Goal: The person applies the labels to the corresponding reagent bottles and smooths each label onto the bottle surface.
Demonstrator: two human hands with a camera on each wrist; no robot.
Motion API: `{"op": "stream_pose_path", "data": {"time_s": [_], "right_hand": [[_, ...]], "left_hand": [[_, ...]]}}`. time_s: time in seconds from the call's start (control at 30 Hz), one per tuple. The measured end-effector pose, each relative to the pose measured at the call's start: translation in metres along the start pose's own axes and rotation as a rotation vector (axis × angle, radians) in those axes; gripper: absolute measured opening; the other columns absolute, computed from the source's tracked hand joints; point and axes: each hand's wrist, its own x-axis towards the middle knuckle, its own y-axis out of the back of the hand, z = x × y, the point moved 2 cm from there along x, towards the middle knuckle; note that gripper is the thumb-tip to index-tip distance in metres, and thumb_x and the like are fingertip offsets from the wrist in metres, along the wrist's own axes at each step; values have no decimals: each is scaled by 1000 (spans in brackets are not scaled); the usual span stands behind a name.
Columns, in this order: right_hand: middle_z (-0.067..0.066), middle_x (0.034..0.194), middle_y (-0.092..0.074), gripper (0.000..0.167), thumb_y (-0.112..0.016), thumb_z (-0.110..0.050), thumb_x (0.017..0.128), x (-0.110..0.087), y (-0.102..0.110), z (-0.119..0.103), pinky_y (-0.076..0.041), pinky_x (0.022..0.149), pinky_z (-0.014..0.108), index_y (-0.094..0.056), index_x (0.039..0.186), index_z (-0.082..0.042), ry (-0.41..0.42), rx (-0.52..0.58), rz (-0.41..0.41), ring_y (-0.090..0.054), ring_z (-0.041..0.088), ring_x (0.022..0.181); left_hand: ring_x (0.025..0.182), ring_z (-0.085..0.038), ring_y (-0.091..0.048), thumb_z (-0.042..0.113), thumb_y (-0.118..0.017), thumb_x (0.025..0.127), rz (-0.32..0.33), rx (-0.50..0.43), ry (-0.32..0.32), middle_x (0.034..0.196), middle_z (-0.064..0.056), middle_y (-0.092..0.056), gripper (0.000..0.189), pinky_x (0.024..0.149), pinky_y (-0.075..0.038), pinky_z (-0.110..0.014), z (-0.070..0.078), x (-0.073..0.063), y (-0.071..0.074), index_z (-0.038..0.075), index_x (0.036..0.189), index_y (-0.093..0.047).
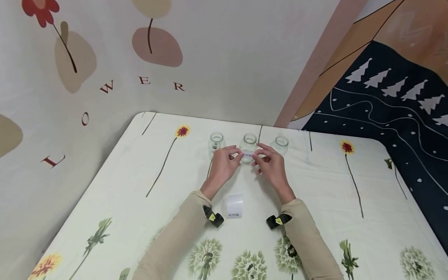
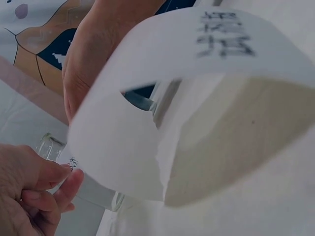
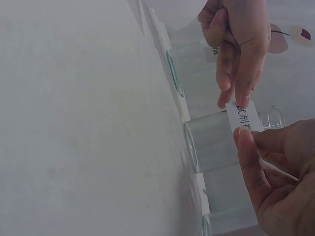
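Three clear glass jars stand in a row toward the back of the table. At the middle jar (image 1: pixel 250 140), both hands hold a small white label (image 3: pixel 242 117) with black handwriting against the jar's front side. My left hand (image 1: pixel 225 163) pinches the label's left end between thumb and finger. Its right end is pinched by my right hand (image 1: pixel 273 165). Left of the hands is the left jar (image 1: pixel 217 140), partly covered by the left fingers and bearing a label of its own. Behind the right hand stands the right jar (image 1: pixel 281 143).
A curled white strip of labels (image 1: pixel 235 206) with black writing lies on the table between the forearms; it fills much of the left wrist view. The flower-print tablecloth (image 1: pixel 315 186) reaches back to a printed wall hanging (image 1: pixel 238 70). Black cameras (image 1: pixel 279 221) sit at both wrists.
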Motion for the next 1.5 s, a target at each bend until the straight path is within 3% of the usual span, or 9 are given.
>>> {"op": "stream_pose_path", "data": {"time_s": [1.5], "right_hand": [[11,145,-60,11,-69,-4,99,3,3,1,-54,51,25,-74,97,6,25,-8,-8,-72,37,78]], "left_hand": [[55,-8,-66,7,-74,96,29,-27,-58,128,-18,-70,8,47,-45,-21,-3,2,-5,3,94,-81]]}}
